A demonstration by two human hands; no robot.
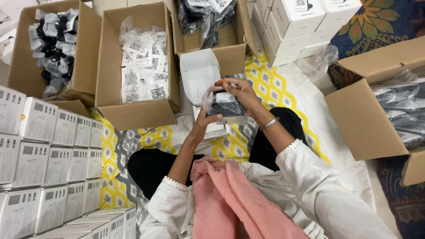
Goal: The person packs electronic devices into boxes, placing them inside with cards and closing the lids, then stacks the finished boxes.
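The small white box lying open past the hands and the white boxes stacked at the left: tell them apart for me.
The open white box has its lid flap raised and shows a bare inside; the stacked white boxes are closed. The open white box lies alone on the patterned cloth, while the stacked white boxes stand packed in rows. Both kinds are small, white cardboard.

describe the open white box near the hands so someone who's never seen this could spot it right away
Start at the yellow patterned floor cloth in the middle, where the left hand and right hand hold a black item in a clear bag. Just behind them stands the small white box. Unlike the stacked closed boxes, its lid is up and it stands alone.
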